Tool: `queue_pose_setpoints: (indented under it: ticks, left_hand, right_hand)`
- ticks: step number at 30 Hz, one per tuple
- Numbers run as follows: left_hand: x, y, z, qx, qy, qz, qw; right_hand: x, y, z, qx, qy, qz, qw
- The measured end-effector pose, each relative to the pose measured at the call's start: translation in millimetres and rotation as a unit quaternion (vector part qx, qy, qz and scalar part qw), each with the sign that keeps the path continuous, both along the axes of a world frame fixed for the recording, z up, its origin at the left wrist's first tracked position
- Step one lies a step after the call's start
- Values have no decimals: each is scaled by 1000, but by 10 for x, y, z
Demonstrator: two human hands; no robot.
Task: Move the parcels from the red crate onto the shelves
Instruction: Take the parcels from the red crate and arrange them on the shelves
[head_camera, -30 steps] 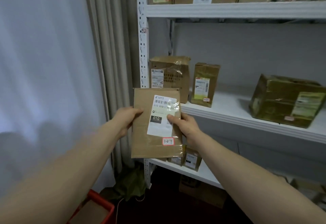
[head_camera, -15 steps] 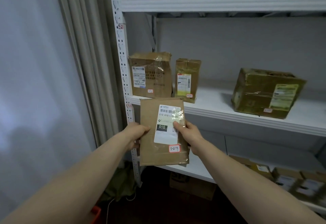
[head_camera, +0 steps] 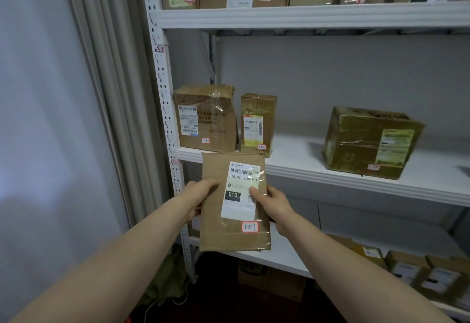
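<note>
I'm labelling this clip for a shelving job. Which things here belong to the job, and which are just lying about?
Part of the job:
- flat brown parcel, tagged 3-2-4, held by left hand and right hand
- middle shelf, post tagged 3-2
- parcels already standing there: wide box, narrow box, taped box

Just lying about:
- curtain
- green bag on the floor

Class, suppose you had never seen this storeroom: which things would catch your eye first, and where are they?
First, the flat brown parcel at centre, held upright by the left hand and right hand, with a red-edged tag reading 3-2-4. Behind it, on the middle shelf, stand two taped boxes at left and a bulky box at right.
</note>
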State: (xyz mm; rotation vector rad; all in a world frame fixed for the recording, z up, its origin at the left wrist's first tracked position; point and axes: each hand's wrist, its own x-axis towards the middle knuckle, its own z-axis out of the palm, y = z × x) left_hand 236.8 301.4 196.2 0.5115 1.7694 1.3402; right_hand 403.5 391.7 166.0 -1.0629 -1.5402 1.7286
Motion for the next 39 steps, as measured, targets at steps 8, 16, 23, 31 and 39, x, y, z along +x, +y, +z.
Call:
queue_pose_setpoints:
  ticks: [8,16,23,31,39]
  left_hand:
    - [283,260,-80,-56,54,-56,995]
    - [647,676,15,-16,95,-83,992]
    - [811,1126,520,86,28,-75,993]
    - [558,2055,786,131,49,-58,989]
    - [439,2720,828,105,206,-98,968]
  right_hand:
    - [320,213,-92,-14,-23,-27,999]
    - [698,507,-6,30,-41,-85,995]
    - [863,864,340,190,-100,-142,966]
    - [681,1385,476,270,-97,-232,930]
    - [412,2066,373,269,-157,-303,901]
